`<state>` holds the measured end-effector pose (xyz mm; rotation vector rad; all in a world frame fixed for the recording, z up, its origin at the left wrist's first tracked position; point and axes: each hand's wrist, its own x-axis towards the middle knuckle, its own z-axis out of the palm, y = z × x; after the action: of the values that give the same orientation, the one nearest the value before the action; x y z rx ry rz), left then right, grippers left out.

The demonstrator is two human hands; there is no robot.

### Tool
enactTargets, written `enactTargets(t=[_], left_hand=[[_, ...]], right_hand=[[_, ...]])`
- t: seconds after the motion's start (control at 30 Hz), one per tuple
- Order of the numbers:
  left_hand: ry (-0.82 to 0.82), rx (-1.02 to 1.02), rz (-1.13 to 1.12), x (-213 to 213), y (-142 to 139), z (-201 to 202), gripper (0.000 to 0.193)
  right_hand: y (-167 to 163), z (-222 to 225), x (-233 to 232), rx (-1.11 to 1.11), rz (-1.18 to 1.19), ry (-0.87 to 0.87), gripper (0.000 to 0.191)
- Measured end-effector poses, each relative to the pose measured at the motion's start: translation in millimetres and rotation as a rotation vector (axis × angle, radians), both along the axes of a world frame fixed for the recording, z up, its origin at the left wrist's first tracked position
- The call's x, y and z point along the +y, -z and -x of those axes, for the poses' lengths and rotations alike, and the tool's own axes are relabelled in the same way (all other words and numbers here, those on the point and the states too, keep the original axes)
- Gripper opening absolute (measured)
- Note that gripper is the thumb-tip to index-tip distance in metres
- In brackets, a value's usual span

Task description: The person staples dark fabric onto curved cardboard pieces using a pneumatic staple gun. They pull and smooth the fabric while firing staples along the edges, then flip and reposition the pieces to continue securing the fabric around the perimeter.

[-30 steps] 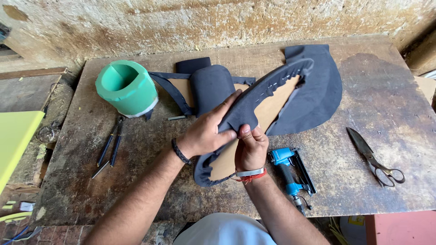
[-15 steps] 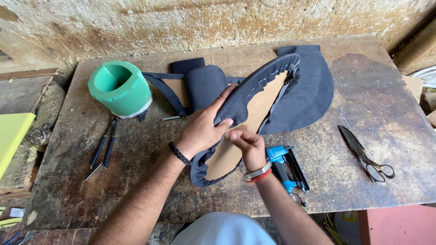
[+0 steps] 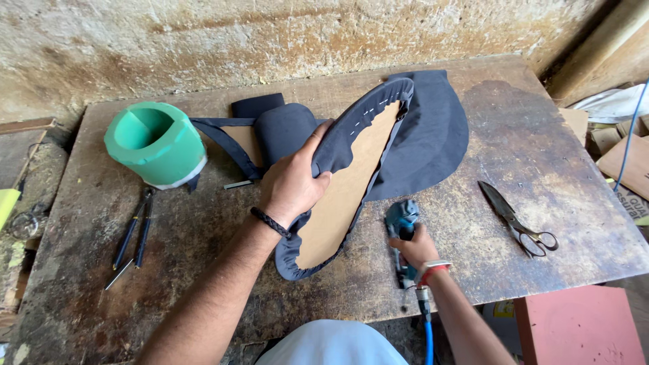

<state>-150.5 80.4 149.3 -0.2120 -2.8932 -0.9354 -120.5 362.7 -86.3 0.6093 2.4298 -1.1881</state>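
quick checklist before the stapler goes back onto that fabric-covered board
1. Left hand pinning the dark fabric over the board edge: ok.
2. Right hand gripping the blue staple gun: ok.
3. Gun nose on the fabric edge: not ok, it is on the table beside the board.
4. Left fingers clear of the stapling spot: cannot tell.
5. Air hose free, hanging off the table edge: ok.
6. Scissors away from both hands: ok.
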Motion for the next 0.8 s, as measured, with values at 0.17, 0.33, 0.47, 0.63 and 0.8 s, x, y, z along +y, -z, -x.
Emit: enactTargets(t=[0.17, 0.33, 0.47, 0.63, 0.8], left_hand=[[0.007, 0.015, 0.014, 1, 3, 0, 0.093], [0.055, 0.049, 0.028, 2, 6, 0, 0.095], [0.095, 0.096, 0.03, 3, 8, -1, 0.097], [0.141, 0.129, 0.008, 3, 12, 0, 0.098], [0.125, 0.066, -0.004, 1, 17, 3, 0.097]], right_hand=[[-135, -33, -16, 0.379, 0.246, -0.075, 0.037], [-204, -20, -35, 0.814, 0.257, -0.237, 0.046], [-214, -11, -36, 0.653, 0.066, -0.236, 0.031], [-208, -25, -40, 0.598, 0.232, -0.255, 0.035], [-205, -32, -51, 0.547, 0.005, -0.268, 0.024]])
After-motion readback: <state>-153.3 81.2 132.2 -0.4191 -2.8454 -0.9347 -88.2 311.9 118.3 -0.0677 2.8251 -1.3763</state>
